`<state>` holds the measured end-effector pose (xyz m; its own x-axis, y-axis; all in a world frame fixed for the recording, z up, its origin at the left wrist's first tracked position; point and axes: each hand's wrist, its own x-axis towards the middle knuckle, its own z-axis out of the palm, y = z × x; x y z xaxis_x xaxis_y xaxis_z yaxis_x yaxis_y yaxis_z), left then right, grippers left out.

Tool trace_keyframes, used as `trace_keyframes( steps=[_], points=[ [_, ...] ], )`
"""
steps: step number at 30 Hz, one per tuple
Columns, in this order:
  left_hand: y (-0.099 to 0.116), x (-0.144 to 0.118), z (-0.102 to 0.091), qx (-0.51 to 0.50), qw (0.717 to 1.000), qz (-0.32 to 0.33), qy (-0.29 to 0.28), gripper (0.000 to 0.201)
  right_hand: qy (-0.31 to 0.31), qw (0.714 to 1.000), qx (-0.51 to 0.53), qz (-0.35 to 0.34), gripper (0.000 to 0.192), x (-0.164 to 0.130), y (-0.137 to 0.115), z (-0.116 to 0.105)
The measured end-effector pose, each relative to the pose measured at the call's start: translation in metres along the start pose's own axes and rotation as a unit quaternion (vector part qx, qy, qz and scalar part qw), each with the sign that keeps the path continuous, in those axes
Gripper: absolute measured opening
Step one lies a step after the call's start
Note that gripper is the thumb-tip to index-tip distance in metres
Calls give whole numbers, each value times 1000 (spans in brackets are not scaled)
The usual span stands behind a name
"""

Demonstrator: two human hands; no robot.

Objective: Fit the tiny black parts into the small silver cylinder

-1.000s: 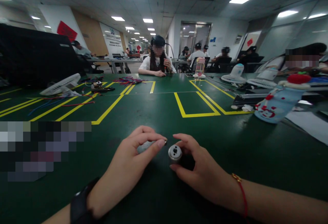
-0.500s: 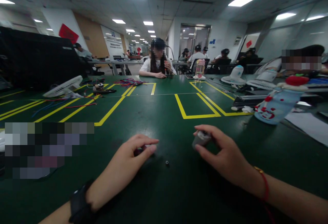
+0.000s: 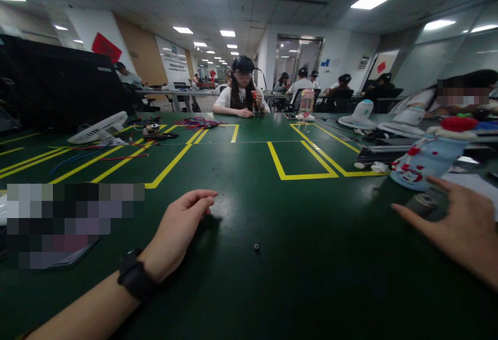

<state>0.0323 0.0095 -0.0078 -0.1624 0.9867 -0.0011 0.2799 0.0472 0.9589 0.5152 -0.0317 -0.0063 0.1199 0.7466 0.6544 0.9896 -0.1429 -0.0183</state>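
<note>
My left hand rests on the green table with its fingers curled together; whether anything is inside them is hidden. A black watch sits on that wrist. A tiny dark ring-shaped part lies loose on the table between my hands, touching neither. My right hand is far out to the right, thumb and fingers around a small grey metal cylinder close to the table surface, beside a light-blue bottle with red marks.
Yellow tape boxes mark the table ahead. A white fan and loose coloured wires lie at the left; more fans stand at the right. A white sheet lies by the bottle. Other people sit at the far side and right.
My right hand carried the metal cylinder from the middle of the table far to the right, near the bottle. My left hand drew back slightly. The tiny ring part was left lying on the table.
</note>
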Motion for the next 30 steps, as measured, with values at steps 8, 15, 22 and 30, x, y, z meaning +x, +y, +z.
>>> trace_keyframes(
  steps=[8,15,22,30],
  points=[
    [-3,0,0,14,1000,17,-3,31,-225,869,315,-307,39,-22,-208,-21],
    [-2,-3,-2,21,1000,16,-14,27,-304,823,413,-245,21,-6,-217,-21],
    [-3,-4,2,13,1000,24,-1,26,-2,998,31,-58,29,31,-56,-36],
    [-3,-3,2,14,1000,20,9,23,-163,980,-17,114,49,20,28,-24]
  ],
)
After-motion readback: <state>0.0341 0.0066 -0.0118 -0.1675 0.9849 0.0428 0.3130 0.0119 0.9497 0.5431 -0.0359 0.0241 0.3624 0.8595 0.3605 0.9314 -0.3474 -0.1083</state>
